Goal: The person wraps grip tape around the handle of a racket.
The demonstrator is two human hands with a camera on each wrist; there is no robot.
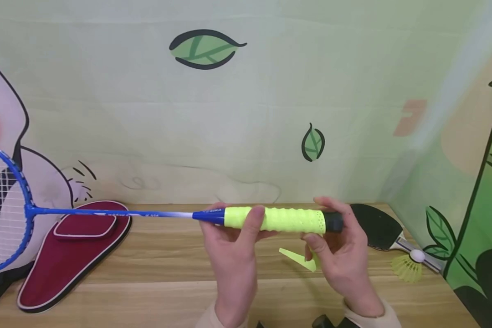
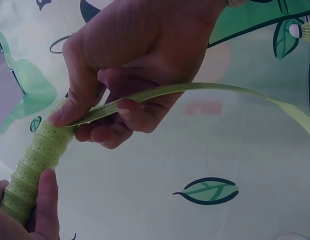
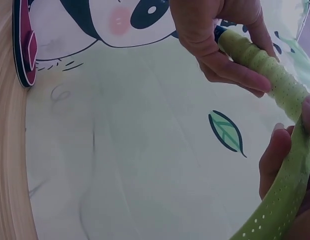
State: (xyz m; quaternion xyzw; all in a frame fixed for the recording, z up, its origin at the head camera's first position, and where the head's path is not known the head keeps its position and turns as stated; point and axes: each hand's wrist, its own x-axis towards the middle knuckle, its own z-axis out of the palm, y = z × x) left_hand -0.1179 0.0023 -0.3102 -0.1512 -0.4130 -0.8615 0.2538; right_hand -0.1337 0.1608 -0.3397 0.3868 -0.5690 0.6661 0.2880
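A badminton racket (image 1: 143,213) with a blue frame and shaft lies level across the head view, its strung head (image 1: 4,214) cut off at the left edge. Perforated neon-yellow grip tape (image 1: 291,220) is wound in ridges round its handle; the black butt end (image 1: 334,222) shows bare. My left hand (image 1: 231,259) grips the handle beside the blue cone, thumb on top. At the butt end, my right hand (image 1: 344,259) pinches the tape against the handle between thumb and fingers. From there a loose tape tail (image 2: 210,87) runs across the right palm and hangs free.
A dark red paddle case (image 1: 82,255) lies at the table's left. Toward the right are a black table tennis paddle (image 1: 375,225) and a yellow shuttlecock (image 1: 410,266) touching its handle. A printed cloth backdrop (image 1: 262,114) stands behind the wooden table (image 1: 160,273).
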